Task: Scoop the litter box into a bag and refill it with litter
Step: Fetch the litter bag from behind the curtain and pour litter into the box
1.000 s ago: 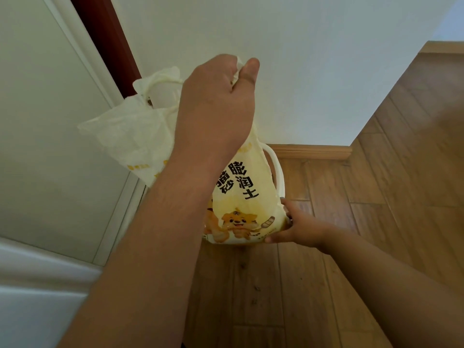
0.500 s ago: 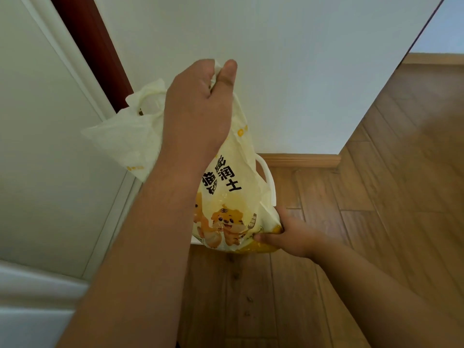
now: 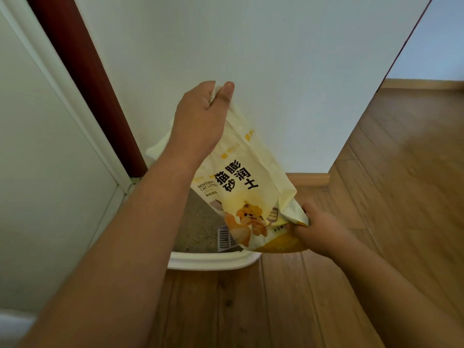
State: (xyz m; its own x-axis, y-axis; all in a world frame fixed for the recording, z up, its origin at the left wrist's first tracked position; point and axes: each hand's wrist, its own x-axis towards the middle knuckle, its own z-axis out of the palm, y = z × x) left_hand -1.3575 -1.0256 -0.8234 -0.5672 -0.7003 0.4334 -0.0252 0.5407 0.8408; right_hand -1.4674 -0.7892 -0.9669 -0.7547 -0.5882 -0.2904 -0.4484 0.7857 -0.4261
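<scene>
- My left hand pinches the litter bag at its upper end.
- My right hand grips its lower corner, over the litter box.

A pale yellow plastic cat-litter bag, printed with black Chinese characters, "BENTONITE CAT LITTER" and an orange cartoon tiger, hangs tilted above the white plastic litter box, its crumpled top raised toward the wall and its darker yellow bottom low over the box's right front corner. The box sits on the floor, its rounded front rim showing. Inside it lies grey-beige granular litter, with a white slotted plastic scoop resting near the front rim, partly behind the bag.
</scene>
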